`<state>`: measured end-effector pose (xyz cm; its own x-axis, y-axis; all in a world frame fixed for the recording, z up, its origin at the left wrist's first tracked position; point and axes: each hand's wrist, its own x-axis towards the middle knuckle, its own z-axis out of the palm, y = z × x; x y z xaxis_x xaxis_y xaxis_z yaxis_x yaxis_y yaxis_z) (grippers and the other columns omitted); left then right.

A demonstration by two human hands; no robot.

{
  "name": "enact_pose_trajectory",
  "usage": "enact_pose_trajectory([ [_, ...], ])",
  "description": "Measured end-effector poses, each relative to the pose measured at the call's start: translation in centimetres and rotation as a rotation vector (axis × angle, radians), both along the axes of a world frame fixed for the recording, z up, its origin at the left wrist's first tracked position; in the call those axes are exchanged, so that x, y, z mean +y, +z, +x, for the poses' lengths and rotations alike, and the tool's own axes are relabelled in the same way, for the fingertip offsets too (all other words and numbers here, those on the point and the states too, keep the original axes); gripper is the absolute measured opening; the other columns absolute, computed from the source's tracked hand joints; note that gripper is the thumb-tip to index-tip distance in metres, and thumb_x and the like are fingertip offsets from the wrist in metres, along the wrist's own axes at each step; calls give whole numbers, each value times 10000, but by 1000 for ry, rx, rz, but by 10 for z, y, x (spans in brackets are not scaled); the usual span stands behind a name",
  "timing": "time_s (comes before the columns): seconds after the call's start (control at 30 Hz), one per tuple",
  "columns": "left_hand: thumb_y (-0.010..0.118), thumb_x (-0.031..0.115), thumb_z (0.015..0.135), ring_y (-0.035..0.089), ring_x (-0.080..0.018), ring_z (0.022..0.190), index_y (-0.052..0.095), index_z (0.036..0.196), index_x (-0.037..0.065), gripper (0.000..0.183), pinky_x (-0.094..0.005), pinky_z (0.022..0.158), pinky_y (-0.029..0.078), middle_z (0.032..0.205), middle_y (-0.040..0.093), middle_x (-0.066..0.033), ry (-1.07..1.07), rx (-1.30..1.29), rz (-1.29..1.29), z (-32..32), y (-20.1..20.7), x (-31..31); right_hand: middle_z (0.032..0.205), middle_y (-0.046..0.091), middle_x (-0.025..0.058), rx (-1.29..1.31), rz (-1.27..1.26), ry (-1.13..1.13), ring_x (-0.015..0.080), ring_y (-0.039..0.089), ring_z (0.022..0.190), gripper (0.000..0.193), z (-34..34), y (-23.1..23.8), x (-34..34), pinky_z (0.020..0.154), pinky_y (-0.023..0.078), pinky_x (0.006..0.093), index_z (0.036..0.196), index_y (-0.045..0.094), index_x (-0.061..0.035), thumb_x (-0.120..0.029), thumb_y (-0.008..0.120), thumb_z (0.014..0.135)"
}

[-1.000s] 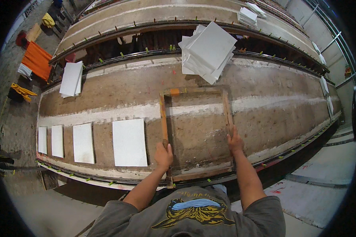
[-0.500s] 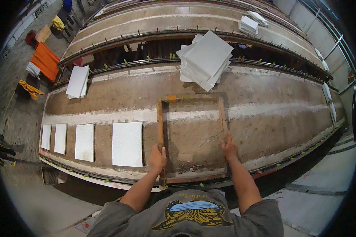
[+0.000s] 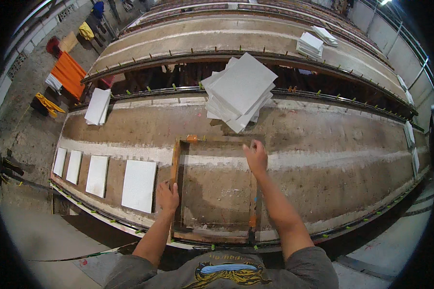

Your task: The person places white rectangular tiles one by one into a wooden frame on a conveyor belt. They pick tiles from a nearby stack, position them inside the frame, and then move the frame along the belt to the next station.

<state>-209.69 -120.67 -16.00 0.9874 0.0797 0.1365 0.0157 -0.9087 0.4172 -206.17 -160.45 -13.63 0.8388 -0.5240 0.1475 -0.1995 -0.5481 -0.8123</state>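
A rectangular wooden frame (image 3: 177, 166) lies on the long brown table in front of me, and the tabletop shows through its middle. My left hand (image 3: 167, 196) is closed on the frame's left rail, about halfway along. At the far right corner of the frame, my right hand (image 3: 257, 158) has its fingers curled over the rail; its grip is partly hidden. Just left of the frame lies a white rectangular sheet (image 3: 139, 186). Beyond the frame's far rail stands an uneven stack of white sheets (image 3: 243, 86).
More white sheets (image 3: 97, 176) lie in a row toward the table's left end. A smaller white pile (image 3: 98, 106) sits at the far left edge. Green clips line the table's edges (image 3: 325, 235). Parallel long tables (image 3: 193, 41) stretch away behind, and orange cloth (image 3: 68, 74) hangs at left.
My right hand has moved from the middle of the frame's right rail to its far corner. My left hand stays at the left rail. The whole view has shifted a little.
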Motion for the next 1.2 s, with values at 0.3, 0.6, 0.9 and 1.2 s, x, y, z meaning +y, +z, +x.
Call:
enact_pose_trajectory([
  [0.3,663,350,933,475,-422,1233,584,1223,26,442,-505,1064,359,1266,561,-225,-62,-209,-192,27,12,-106,1177,632,277,92,270,-425,426,620,1143,790,194,14,-25,955,503,512,1304,409,0,-439,817,788],
  [0.6,694,274,921,509,-359,1184,597,1188,33,373,-466,1037,377,1175,602,-179,-134,-298,-302,38,33,-140,1094,669,184,-27,620,-257,293,655,917,462,176,51,-37,855,535,435,1120,604,33,-281,794,839],
  [0.9,678,237,969,615,-165,1046,527,1374,23,483,-311,866,493,1165,666,-100,-18,211,-1275,73,88,-108,859,646,32,-45,637,236,117,580,698,317,-33,31,24,575,483,297,1038,646,16,-237,764,888],
  [1.2,695,191,937,646,-230,1091,503,1424,-23,565,-349,937,499,1255,663,-189,-250,374,-880,-16,4,-38,1067,686,112,263,575,167,196,635,973,458,-130,-69,88,870,495,351,1199,617,23,-244,783,866],
])
